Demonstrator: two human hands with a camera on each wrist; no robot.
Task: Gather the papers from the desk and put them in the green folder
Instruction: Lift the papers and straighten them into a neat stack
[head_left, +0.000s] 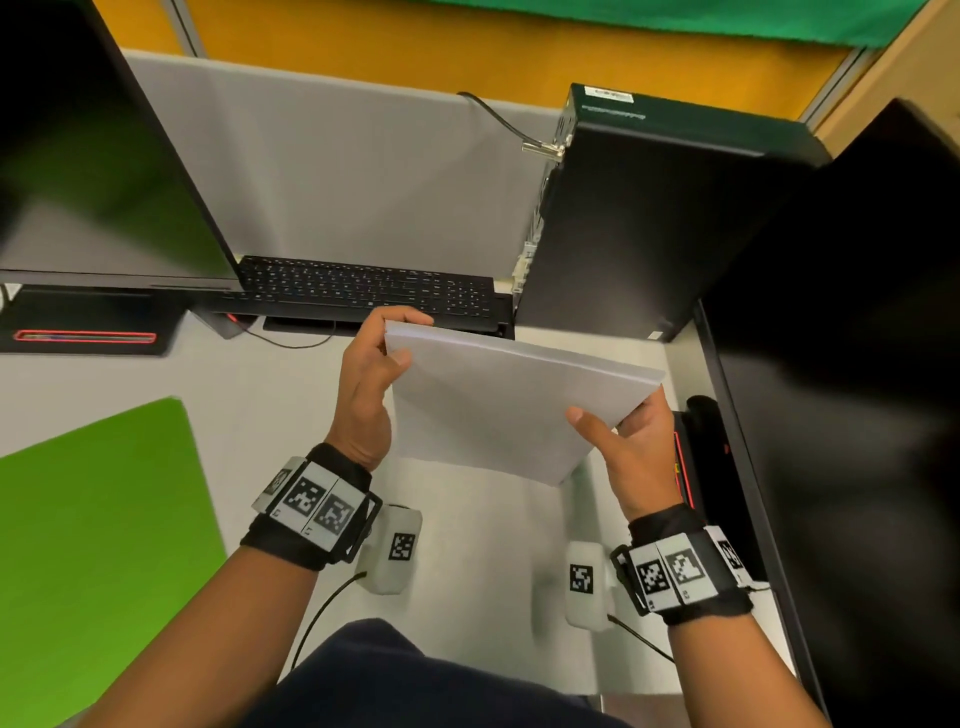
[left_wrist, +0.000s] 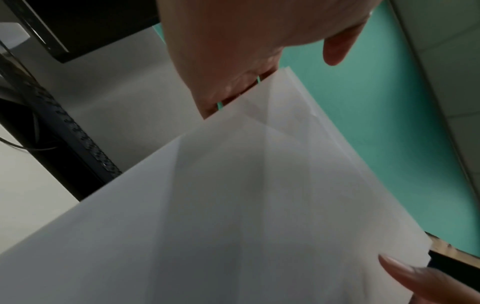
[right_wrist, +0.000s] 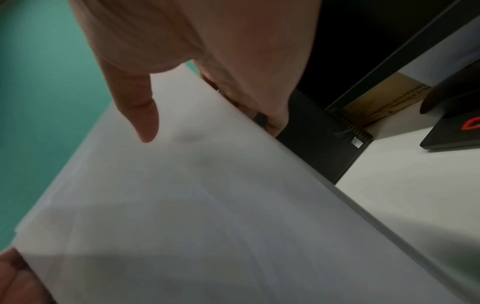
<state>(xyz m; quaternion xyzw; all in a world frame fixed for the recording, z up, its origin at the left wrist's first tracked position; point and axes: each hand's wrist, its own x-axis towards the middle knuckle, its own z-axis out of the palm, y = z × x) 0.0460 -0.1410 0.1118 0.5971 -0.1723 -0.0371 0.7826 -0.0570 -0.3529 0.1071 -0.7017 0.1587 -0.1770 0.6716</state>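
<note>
A stack of white papers (head_left: 498, 400) is held tilted above the desk, between both hands. My left hand (head_left: 374, 364) grips its far left corner, thumb on top and fingers curled over the top edge. My right hand (head_left: 618, 436) holds the near right edge, thumb on the top sheet and fingers underneath. The wrist views show the same stack (left_wrist: 233, 205) (right_wrist: 207, 205) from close up, with my left hand (left_wrist: 233, 67) and right hand (right_wrist: 207, 72) at its edges. The green folder (head_left: 98, 540) lies flat on the desk at the left, apart from both hands.
A black keyboard (head_left: 363, 291) lies behind the papers, with a dark monitor (head_left: 88, 156) at the far left. A black computer tower (head_left: 644, 218) stands at the back right, and another dark monitor (head_left: 857, 364) fills the right side. The white desk (head_left: 270, 395) shows between them.
</note>
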